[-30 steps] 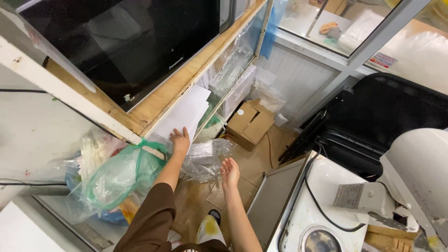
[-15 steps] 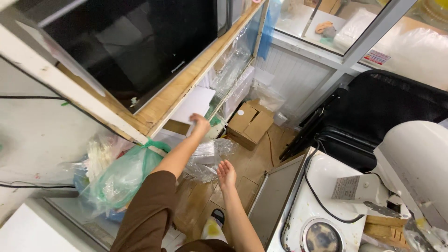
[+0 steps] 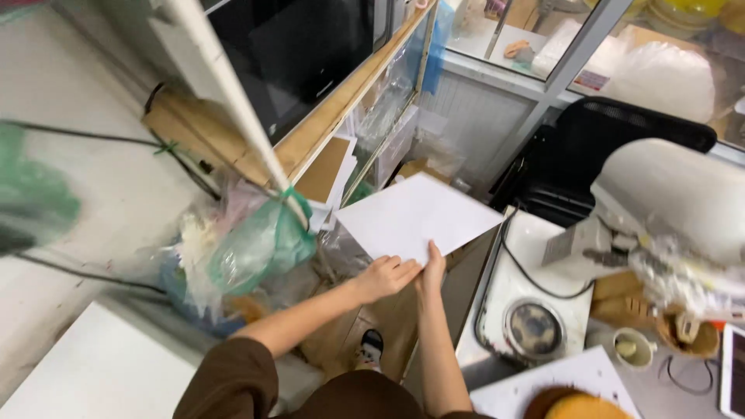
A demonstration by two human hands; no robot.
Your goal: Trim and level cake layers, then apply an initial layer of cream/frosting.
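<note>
Roughly centre of the head view: both hands grip one white flat sheet (image 3: 419,217) by its lower corner. Left hand (image 3: 384,277) curled closed on the sheet's bottom edge, fingers wrapped under it. Right hand (image 3: 432,269) just beside it at 3 o'clock, touching, fingers straight and pinching the same corner. Sheet is held in the air, tilted, fanning out toward 12 o'clock from the hands. Green plastic bag (image 3: 260,242) hangs at 9 o'clock of the hands, near, under a wooden shelf (image 3: 341,105). White stand mixer (image 3: 675,202) at 3 o'clock, well apart, blurred. Black chair (image 3: 613,147) at 1 o'clock. Round cake (image 3: 586,403) at 5 o'clock, bottom edge, on a white board (image 3: 543,384). Shoe (image 3: 371,349) on the floor at 6 o'clock, between the forearms.
</note>
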